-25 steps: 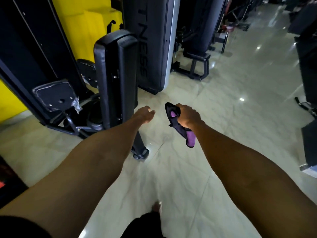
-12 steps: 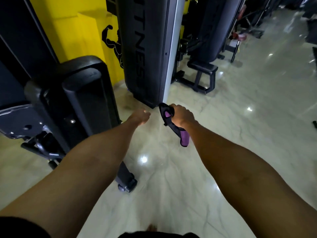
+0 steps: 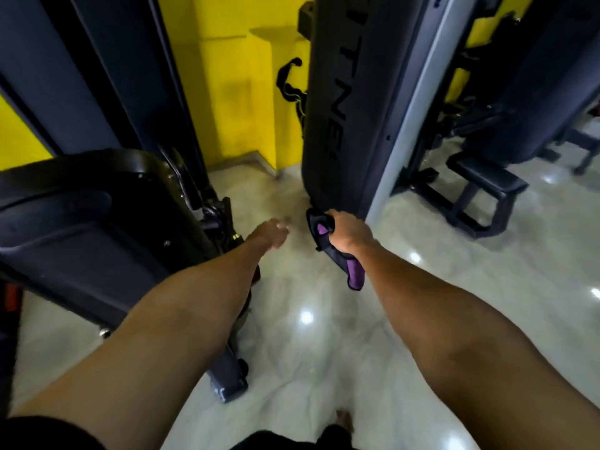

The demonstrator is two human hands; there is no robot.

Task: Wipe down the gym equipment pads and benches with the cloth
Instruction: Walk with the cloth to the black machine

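While right fingers [image 3: 336,222] clutch cloth [image 3: 352,274], left fingers [image 3: 280,231] slack, glossy floor [image 3: 324,358], yellow wall [image 3: 233,92]

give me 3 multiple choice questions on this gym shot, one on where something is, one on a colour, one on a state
1. Where is the black backrest pad relative to the left hand?
A. to its left
B. to its right
C. held in it

2. What colour is the wall behind the machines?
A. white
B. red
C. yellow

3. What is the right hand doing?
A. hanging empty
B. gripping the cloth
C. pressing on a bench

Answers:
1 A: the pad fills the left of the view, apart from the hand.
2 C: bright yellow shows between the dark frames.
3 B: its fingers curl round the black and purple cloth, which touches no pad.
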